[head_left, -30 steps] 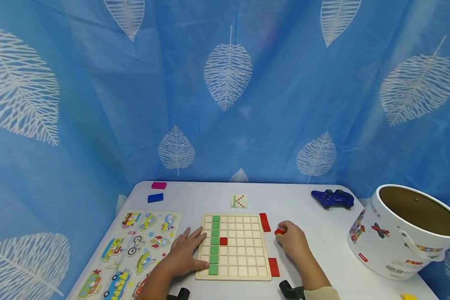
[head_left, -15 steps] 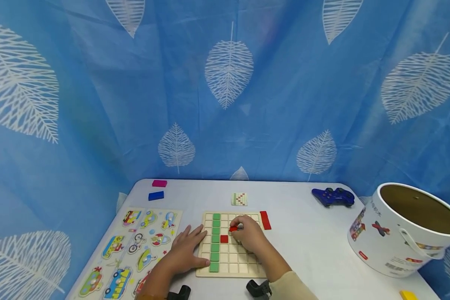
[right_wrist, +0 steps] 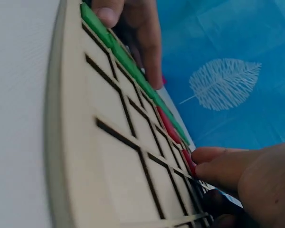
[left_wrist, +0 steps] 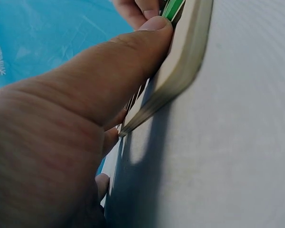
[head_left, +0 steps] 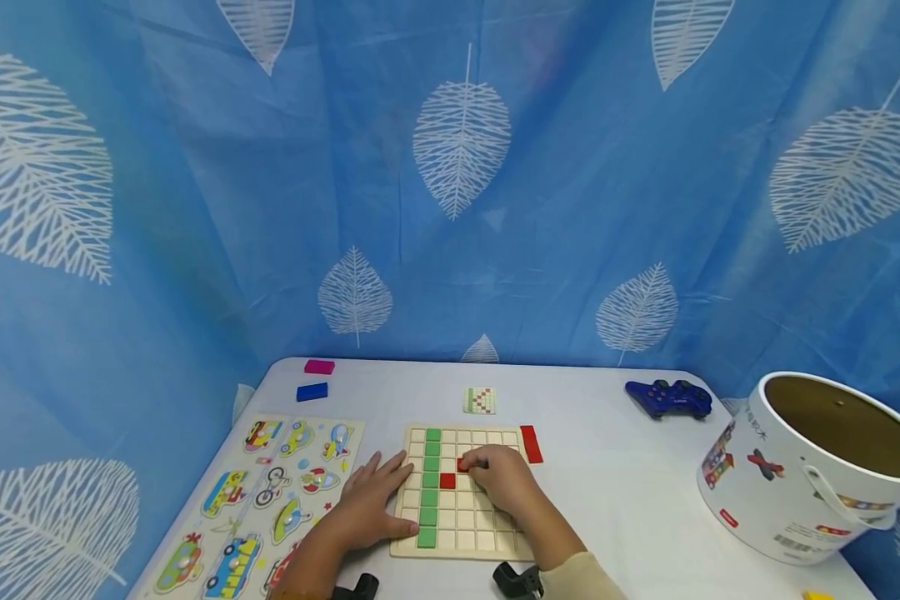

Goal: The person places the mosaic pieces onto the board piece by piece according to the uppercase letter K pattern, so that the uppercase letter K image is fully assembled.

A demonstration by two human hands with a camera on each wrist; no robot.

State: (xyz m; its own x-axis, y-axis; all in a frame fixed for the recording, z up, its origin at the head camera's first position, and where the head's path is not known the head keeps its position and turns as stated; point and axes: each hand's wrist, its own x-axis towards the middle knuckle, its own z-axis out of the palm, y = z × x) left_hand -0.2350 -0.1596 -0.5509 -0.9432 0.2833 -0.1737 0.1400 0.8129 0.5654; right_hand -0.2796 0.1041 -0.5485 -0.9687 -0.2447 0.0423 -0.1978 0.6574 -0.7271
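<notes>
Grid board (head_left: pixel 487 517) holds green column (head_left: pixel 429 483), two red tiles (head_left: pixel 447 481).

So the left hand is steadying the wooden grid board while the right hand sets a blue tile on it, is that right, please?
Not quite: the tile under the right hand is red, not blue, as the head view shows. The left hand does steady the wooden grid board.

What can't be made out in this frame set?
- Head view: the right hand covers the grid board cells beneath it, and most of the red tile at its fingertips.
- Head view: the pattern card is too small to read.
- Left wrist view: the left hand fills the frame; only the board's edge shows.
</notes>
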